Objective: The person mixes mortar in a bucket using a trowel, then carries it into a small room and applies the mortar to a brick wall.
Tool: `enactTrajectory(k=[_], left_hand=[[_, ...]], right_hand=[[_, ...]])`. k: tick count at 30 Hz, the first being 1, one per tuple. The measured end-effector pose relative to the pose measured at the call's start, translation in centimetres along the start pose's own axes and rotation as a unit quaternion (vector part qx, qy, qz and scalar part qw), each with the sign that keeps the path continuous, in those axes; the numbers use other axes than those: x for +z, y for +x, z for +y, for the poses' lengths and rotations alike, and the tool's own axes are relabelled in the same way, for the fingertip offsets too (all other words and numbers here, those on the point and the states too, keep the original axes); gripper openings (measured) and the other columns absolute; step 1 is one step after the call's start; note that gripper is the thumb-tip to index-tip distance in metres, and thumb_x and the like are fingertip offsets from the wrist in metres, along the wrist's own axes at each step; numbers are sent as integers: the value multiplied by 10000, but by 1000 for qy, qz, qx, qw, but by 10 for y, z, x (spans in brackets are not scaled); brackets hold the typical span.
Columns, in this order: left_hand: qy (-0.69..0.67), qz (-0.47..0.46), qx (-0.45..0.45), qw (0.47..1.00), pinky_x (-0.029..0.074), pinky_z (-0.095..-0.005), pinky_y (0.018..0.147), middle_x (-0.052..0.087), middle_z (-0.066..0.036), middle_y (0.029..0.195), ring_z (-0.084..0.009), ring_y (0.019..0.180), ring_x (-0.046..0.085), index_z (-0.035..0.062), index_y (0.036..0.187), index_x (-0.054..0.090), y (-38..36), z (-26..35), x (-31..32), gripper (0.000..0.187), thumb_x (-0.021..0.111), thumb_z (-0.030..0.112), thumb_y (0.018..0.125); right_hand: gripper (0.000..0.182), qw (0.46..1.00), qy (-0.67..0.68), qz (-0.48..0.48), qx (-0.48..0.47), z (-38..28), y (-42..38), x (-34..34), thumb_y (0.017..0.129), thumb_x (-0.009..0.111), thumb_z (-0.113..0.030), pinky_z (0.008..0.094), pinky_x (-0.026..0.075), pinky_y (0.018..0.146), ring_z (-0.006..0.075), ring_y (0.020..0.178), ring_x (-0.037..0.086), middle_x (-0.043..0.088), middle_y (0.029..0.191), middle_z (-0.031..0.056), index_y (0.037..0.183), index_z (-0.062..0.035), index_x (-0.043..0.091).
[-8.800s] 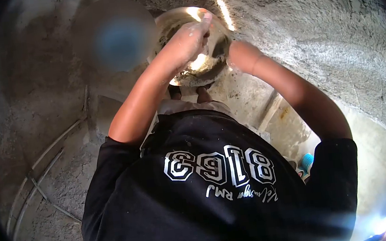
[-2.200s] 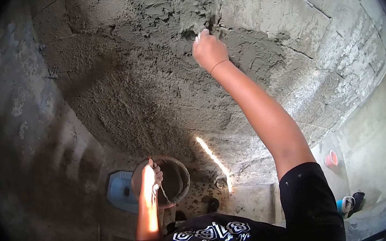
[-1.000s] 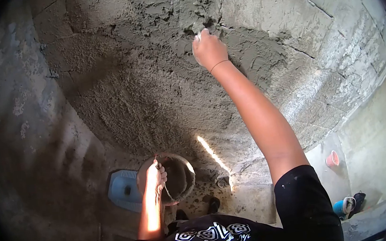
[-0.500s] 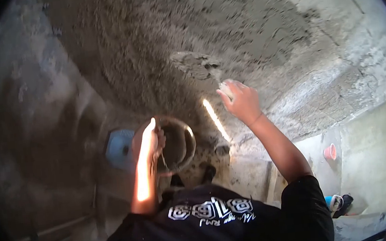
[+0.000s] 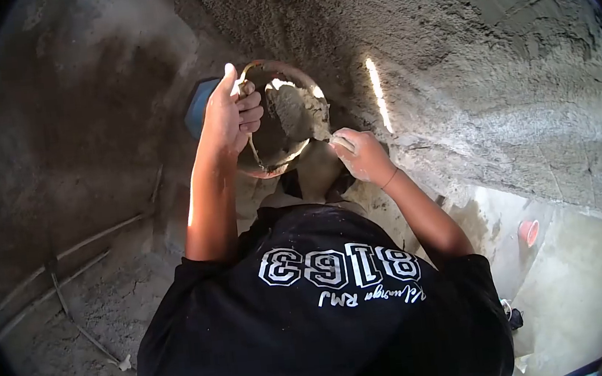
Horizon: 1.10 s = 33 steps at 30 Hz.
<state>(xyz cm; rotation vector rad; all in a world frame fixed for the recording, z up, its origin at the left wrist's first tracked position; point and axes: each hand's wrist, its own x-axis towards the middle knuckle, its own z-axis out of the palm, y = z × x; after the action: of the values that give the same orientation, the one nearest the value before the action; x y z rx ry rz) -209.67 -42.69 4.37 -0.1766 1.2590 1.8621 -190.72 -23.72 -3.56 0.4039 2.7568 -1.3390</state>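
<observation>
My left hand is closed around the wire handle of a round bucket, thumb pointing up. The bucket hangs tilted in front of my body, its mouth facing me. At its right rim, my right hand grips the pale handle of a trowel. The trowel's blade reaches into the bucket's mouth, covered by a lump of wet grey mortar. Both hands are smeared with mortar.
A rough, mortar-coated wall rises ahead and to the right. Left of the bucket, a blue floor fixture is partly hidden. Thin pipes run along the left side. A small red cup lies at the right.
My right hand has come down from the wall to the bucket, with the trowel in its mouth. The view has shifted, and the bucket with my left hand appears higher.
</observation>
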Motion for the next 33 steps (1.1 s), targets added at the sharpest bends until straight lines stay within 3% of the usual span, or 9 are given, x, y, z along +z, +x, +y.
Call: enactTrajectory(k=[4, 11, 13, 17, 19, 23, 27, 31, 33], left_hand=[[-10, -5, 4, 1000, 148, -201, 407, 245, 100, 581, -22, 451, 201, 155, 742, 444, 2, 0, 7, 489, 400, 587, 966], [6, 18, 11, 1000, 142, -203, 397, 254, 98, 589, -19, 452, 198, 137, 767, 447, 11, -10, 21, 491, 390, 579, 973], [4, 30, 3, 1000, 141, -204, 398, 257, 98, 589, -20, 450, 198, 140, 765, 446, 15, -16, 22, 486, 389, 575, 974], [13, 8, -10, 1000, 140, -209, 404, 271, 98, 583, -24, 448, 197, 151, 761, 445, 23, -30, 30, 472, 388, 566, 978], [-2, -3, -18, 1000, 141, -214, 406, 277, 97, 577, -29, 447, 197, 157, 751, 445, 31, -37, 36, 473, 384, 568, 978], [32, 40, 6, 999, 135, -230, 404, 281, 91, 569, -45, 435, 197, 158, 736, 440, 32, -42, 32, 486, 375, 575, 977], [15, 9, -54, 998, 127, -234, 406, 262, 98, 551, -41, 429, 186, 157, 738, 428, 36, -61, 42, 477, 372, 559, 990], [51, 41, -8, 998, 122, -234, 418, 276, 108, 563, -33, 445, 187, 159, 729, 449, 46, -65, 36, 481, 388, 560, 986], [44, 47, -23, 998, 125, -237, 414, 289, 103, 559, -38, 440, 194, 174, 708, 446, 49, -67, 27, 485, 396, 574, 978]], right_hand=[[319, 991, -70, 100, -45, 0, -11, -3, 838, 602, -198, 472, 522, 751, 415, 854, 636, 657, 954, 251, 1110, -32, 614], [395, 978, -148, 128, -64, 11, -19, -38, 818, 645, -194, 457, 525, 723, 417, 818, 631, 615, 1076, 239, 1185, -51, 618], [405, 979, -146, 125, -72, 20, -19, -43, 824, 673, -233, 456, 522, 701, 414, 801, 628, 639, 1003, 237, 1204, -98, 630], [408, 979, -203, 2, 22, 58, -18, -34, 852, 665, -318, 455, 522, 680, 396, 757, 634, 665, 822, 210, 1241, -200, 630], [403, 969, -235, -26, 72, 58, -14, -33, 854, 656, -331, 453, 527, 678, 384, 749, 641, 669, 844, 208, 1234, -198, 635], [373, 965, -262, 12, 27, 55, -19, -33, 855, 654, -349, 439, 531, 748, 356, 847, 658, 687, 919, 191, 1195, -193, 659], [365, 958, -265, -49, 93, 60, -8, -30, 851, 643, -354, 433, 538, 757, 352, 848, 661, 687, 908, 186, 1173, -185, 671], [351, 958, -253, -52, 125, 23, 4, -28, 834, 638, -346, 466, 530, 732, 368, 791, 662, 684, 828, 182, 1125, -157, 687], [272, 962, -254, -58, 84, 21, 15, -22, 834, 622, -306, 467, 535, 699, 368, 780, 662, 683, 832, 177, 932, -54, 653]])
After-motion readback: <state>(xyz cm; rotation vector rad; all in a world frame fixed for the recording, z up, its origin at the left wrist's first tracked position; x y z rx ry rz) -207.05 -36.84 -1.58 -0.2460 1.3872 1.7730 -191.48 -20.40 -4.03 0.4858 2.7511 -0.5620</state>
